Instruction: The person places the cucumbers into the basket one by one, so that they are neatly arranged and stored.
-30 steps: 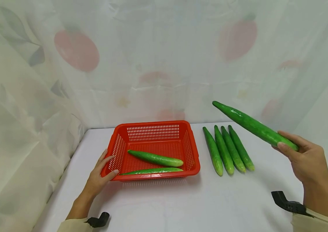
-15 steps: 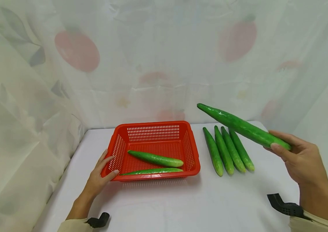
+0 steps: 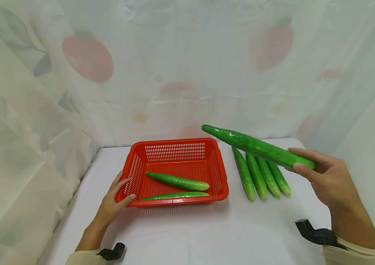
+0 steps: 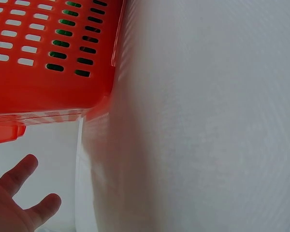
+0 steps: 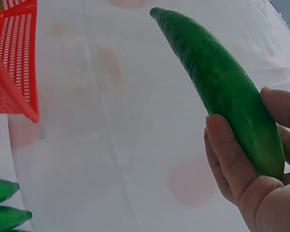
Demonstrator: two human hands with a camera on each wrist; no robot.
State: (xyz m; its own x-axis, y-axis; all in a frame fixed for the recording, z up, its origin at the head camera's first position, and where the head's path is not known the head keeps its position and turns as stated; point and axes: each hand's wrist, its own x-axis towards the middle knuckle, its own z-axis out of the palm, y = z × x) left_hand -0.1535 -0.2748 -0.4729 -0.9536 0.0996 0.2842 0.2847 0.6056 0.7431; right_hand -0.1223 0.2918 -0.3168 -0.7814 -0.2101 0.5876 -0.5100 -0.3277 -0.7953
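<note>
My right hand (image 3: 326, 176) grips a long green cucumber (image 3: 257, 145) by its thick end. In the head view this cucumber is raised and slants up to the left, its thin tip near the basket's back right corner. The right wrist view shows fingers and thumb around the cucumber (image 5: 222, 82). At the left end of a red plastic basket (image 3: 174, 140), my left hand (image 3: 111, 202) holds the rim, thumb and a finger over it. Two fingers hang spread below that rim in the left wrist view. Two cucumbers (image 3: 177, 181) lie inside the basket.
Several cucumbers (image 3: 242, 176) lie side by side on the white table (image 3: 240, 228), right of the basket; the raised one partly covers them from view. A pale printed curtain (image 3: 181, 73) hangs behind and at the sides. Each wrist carries a black camera mount (image 3: 316, 233).
My right hand has carried the cucumber to the left, its tip sinking slightly and now close to the basket. The left hand and basket have stayed put.
</note>
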